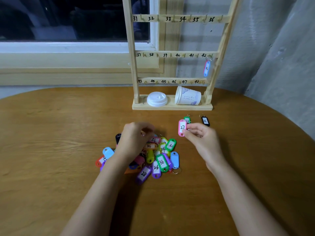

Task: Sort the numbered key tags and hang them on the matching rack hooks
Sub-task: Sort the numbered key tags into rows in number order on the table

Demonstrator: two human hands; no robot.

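Risks, from the left: the pile of key tags point(158, 159) on the table point(51, 133) is a tangle of bodies and loose rings, so a tag pulled from it may well drag a neighbour along and scatter the heap. The numbers are handwritten and lie at all angles, so a tag read upside down could be taken for another number. The pink tag 27 point(182, 127) has no matching hook in view, since the visible rails of the rack point(131, 48) begin at 31. It would be wrong on any hook seen here, and probably belongs higher up, out of frame, or in a set-aside group. A paper cup point(187, 97) lies on its side on the rack's base, just under the lowest rail, and a knock while reaching for those hooks could roll it off.

The left hand point(136, 137) hovers over the far side of the pile, knuckles up and fingers curled downward. It is blurred, and I cannot tell whether it has a tag. The right hand point(201, 140) is raised to the right of the pile, pinching the pink tag's right edge between thumb and fingertips so the label faces the camera. Just beyond it a green tag point(187, 119) and a black tag 36 point(205, 120) lie apart on the table, and one tag 42 point(206, 68) already hangs on its hook
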